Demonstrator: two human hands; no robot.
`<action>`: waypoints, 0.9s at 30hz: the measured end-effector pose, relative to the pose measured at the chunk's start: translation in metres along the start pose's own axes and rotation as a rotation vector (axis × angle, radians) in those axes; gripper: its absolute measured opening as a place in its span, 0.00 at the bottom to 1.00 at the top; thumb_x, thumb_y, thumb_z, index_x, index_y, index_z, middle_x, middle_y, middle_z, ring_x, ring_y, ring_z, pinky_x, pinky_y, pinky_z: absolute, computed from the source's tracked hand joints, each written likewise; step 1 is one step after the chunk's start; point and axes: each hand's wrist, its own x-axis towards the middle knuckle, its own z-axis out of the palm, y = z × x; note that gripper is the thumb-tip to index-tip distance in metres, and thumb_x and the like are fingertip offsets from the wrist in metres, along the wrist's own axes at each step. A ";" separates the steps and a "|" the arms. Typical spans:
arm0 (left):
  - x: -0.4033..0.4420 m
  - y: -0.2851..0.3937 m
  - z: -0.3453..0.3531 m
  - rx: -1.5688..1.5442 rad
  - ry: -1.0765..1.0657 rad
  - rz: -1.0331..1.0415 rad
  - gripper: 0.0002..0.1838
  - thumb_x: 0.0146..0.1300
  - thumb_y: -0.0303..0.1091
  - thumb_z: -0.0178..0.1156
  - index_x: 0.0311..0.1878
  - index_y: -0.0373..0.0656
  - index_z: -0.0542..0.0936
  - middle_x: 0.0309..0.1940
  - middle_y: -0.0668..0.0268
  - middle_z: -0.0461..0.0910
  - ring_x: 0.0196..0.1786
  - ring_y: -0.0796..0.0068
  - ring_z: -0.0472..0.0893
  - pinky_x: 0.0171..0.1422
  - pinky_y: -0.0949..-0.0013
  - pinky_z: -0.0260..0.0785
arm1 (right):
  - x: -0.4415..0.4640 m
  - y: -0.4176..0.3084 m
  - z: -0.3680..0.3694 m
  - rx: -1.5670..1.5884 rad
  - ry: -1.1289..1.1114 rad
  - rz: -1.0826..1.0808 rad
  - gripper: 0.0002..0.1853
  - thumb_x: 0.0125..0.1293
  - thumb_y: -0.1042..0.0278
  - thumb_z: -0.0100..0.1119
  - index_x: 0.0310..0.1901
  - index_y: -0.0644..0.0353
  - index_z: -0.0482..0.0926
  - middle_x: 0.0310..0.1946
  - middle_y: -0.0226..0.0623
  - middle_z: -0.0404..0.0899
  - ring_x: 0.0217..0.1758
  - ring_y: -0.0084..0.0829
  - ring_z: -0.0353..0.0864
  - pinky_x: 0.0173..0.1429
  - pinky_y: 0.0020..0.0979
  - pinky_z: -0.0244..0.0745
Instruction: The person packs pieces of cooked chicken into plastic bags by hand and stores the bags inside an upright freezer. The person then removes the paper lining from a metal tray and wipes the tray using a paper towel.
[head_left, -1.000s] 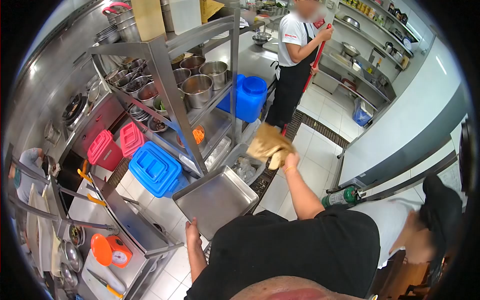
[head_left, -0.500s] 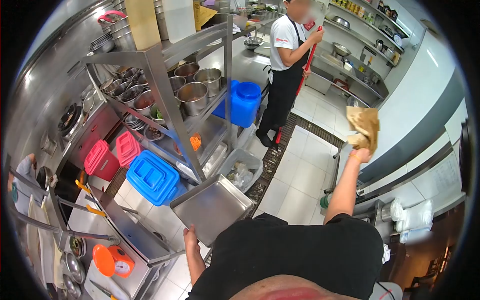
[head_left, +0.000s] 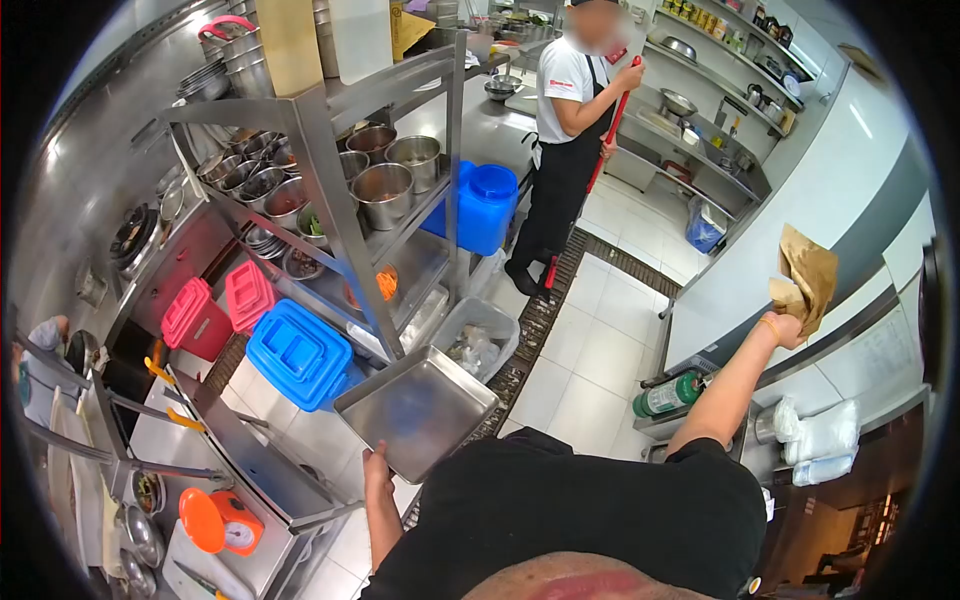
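My left hand (head_left: 378, 470) grips the near left edge of an empty metal tray (head_left: 418, 410), which is tilted in front of my body. Far out to the right, my right hand (head_left: 785, 328) is closed around crumpled brown paper (head_left: 808, 275), held up beside a pale upright panel. Below the tray's far edge a clear plastic bin (head_left: 485, 335) with plastic waste in it stands on the floor.
A co-worker (head_left: 570, 130) stands ahead with a red pole (head_left: 625, 100). To the left are a metal rack (head_left: 335, 190) with pots, a blue lidded bin (head_left: 300, 345) and red bins (head_left: 195, 318). A green cylinder (head_left: 668, 395) lies at right.
My right hand has swung with the brown paper from beside the plastic bin out to the far right. The tray stays in my left hand. The person at the right edge has left view.
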 end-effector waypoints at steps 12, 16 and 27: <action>-0.001 -0.007 -0.007 0.044 -0.057 -0.044 0.24 0.69 0.34 0.55 0.63 0.37 0.62 0.53 0.51 0.76 0.50 0.56 0.82 0.44 0.57 0.81 | -0.023 -0.045 0.057 0.088 -0.058 0.040 0.20 0.50 0.79 0.61 0.48 0.70 0.77 0.44 0.52 0.81 0.38 0.50 0.85 0.41 0.49 0.87; 0.000 -0.007 -0.012 0.023 -0.045 -0.032 0.25 0.70 0.34 0.55 0.66 0.37 0.61 0.56 0.51 0.75 0.54 0.56 0.80 0.52 0.59 0.78 | -0.008 -0.049 0.091 0.109 -0.113 -0.096 0.21 0.49 0.81 0.61 0.49 0.72 0.76 0.44 0.52 0.81 0.40 0.49 0.85 0.41 0.48 0.87; -0.007 -0.004 -0.006 -0.198 -0.002 0.041 0.33 0.76 0.38 0.51 0.77 0.40 0.51 0.70 0.48 0.65 0.70 0.50 0.70 0.71 0.52 0.67 | -0.087 -0.014 0.034 -0.036 -0.375 0.303 0.22 0.55 0.82 0.58 0.55 0.71 0.76 0.49 0.51 0.81 0.46 0.49 0.85 0.48 0.45 0.86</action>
